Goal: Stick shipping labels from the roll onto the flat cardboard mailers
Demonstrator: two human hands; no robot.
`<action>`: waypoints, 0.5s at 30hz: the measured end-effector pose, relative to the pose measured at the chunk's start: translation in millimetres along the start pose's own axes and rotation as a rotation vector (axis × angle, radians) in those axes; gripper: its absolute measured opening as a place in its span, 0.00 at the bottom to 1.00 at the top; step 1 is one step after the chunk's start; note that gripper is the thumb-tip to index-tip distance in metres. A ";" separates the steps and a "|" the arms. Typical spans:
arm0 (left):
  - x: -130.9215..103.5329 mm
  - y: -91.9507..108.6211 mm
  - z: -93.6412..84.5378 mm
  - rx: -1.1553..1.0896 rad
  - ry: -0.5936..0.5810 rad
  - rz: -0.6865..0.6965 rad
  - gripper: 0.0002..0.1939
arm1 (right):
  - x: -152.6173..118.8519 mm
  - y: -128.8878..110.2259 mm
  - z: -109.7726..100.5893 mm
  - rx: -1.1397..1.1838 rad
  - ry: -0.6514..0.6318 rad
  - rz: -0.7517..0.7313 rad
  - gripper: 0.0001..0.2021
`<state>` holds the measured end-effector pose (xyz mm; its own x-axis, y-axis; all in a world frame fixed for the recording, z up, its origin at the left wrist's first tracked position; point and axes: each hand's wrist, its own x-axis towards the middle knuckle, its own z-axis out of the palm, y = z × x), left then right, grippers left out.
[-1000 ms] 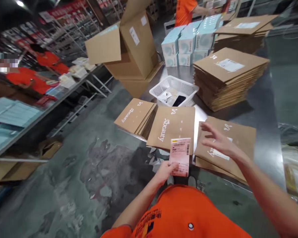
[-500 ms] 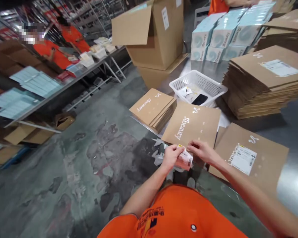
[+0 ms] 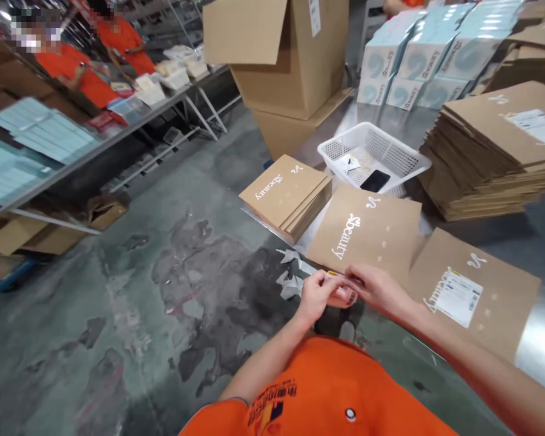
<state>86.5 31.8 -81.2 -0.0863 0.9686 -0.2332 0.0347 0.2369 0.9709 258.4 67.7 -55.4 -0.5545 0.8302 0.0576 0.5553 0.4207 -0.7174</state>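
Observation:
Near the table's front edge, my left hand [image 3: 317, 298] is closed on a small stack of printed labels [image 3: 344, 295]. My right hand [image 3: 371, 284] meets it from the right, its fingers pinched at the labels' upper edge. Just beyond both hands lies a flat brown carton [image 3: 366, 227] with white lettering and no label. To its right, another flat carton [image 3: 504, 297] bears a white shipping label [image 3: 459, 298]. A small stack of flat cartons [image 3: 284, 191] sits at the left corner of the table.
A white basket [image 3: 375, 151] holds a black phone [image 3: 375, 181] and papers. Tall carton stacks [image 3: 504, 157], pale blue boxes [image 3: 418, 60] and a large open box [image 3: 295, 72] stand behind. Two people in orange [image 3: 79, 75] are at a side table. Grey backing strips [image 3: 290, 284] hang by the front edge.
My right hand has closed in on the labels and now touches them beside my left hand. The label stack looks tilted flatter. The whole view has shifted slightly.

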 end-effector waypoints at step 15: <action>-21.8 -63.4 -66.1 0.108 -0.045 -0.291 0.19 | 93.8 88.6 -47.8 -0.673 0.303 0.282 0.26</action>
<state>20.4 -9.3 -134.1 -0.0645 0.8609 -0.5047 0.1205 0.5088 0.8524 285.1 200.3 -80.4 -0.1980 0.9612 0.1921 0.9591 0.2305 -0.1645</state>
